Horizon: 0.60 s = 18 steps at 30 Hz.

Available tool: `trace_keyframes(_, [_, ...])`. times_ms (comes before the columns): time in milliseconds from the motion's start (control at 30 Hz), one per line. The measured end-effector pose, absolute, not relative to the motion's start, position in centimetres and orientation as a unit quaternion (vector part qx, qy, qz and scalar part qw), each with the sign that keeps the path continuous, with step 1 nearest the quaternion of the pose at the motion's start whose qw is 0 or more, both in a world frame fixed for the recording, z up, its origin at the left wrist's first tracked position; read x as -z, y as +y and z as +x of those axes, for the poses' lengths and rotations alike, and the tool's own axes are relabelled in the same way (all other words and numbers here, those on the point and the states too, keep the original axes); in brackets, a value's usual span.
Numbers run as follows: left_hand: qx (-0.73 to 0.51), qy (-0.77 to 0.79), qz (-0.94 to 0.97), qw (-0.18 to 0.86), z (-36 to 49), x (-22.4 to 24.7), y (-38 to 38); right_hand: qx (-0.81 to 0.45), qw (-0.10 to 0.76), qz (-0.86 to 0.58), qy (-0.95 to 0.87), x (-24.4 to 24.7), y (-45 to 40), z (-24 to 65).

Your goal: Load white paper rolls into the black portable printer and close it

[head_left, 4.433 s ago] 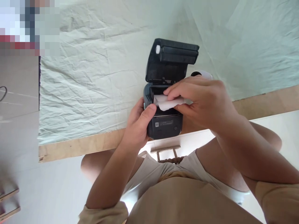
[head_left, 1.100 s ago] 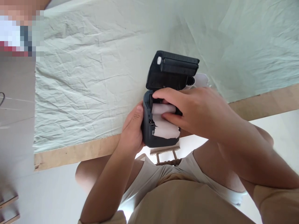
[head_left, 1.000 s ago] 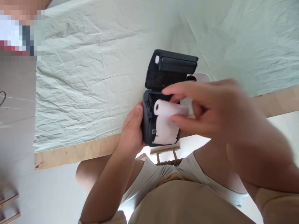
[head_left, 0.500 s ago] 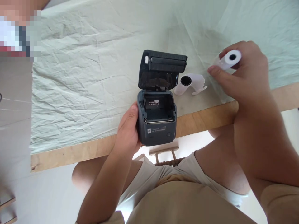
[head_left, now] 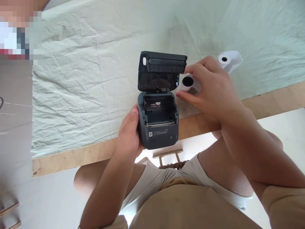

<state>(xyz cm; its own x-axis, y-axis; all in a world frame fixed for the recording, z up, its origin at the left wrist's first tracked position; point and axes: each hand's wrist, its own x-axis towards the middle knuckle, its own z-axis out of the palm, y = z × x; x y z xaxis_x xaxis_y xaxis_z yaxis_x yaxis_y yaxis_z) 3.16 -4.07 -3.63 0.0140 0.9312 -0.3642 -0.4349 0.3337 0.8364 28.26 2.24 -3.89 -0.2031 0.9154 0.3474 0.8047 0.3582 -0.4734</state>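
Observation:
My left hand (head_left: 130,132) is closed round the left side of a dark grey portable label printer (head_left: 159,141), holding it at the table's front edge. The printer's lid (head_left: 162,71) is swung up, and the bay inside has no roll in it. Just right of the lid, my right hand (head_left: 209,84) has its thumb and fingers round a white paper roll with a wide black core (head_left: 183,87), which still rests on the cloth. Behind that hand lies a second white paper roll with a small core (head_left: 223,65), its loose end trailing right; the hand partly hides it.
A pale green, creased cloth (head_left: 95,63) covers the table, whose bare wooden edge (head_left: 76,159) runs along the front. A blurred patch covers part of a person (head_left: 21,16) at the top left. A wooden stool rung (head_left: 168,154) shows below the table.
My right hand has put the small-core roll down on the cloth and moved left to the wide-core roll. My left hand keeps holding the printer, its lid still up.

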Motion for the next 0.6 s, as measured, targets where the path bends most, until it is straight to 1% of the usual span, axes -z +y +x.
trace_keyframes(100, [-0.508,0.477,0.264,0.667,3.2,3.5,-4.0,-0.144,0.301,-0.575,-0.747,4.7,2.7,28.5])
trace_keyframes(233, [-0.500,0.491,0.265,0.663,3.1,3.5,-4.1,-0.206,0.326,-0.544,-0.745,4.8,2.0,28.7])
trace_keyframes(367, [-0.501,0.499,0.267,0.655,3.1,3.7,-4.1,-0.196,0.332,-0.513,-0.767,5.3,1.9,28.7])
trace_keyframes(467, [-0.508,0.493,0.265,0.655,3.2,3.6,-4.0,-0.187,0.378,-0.535,-0.732,5.5,2.2,28.9])
trace_keyframes(533, [-0.513,0.481,0.261,0.662,3.3,3.4,-4.0,-0.195,0.396,-0.539,-0.717,5.0,1.8,28.9])
trace_keyframes(600, [-0.510,0.464,0.263,0.675,3.3,3.2,-4.0,-0.208,0.383,-0.529,-0.728,3.7,0.8,28.8])
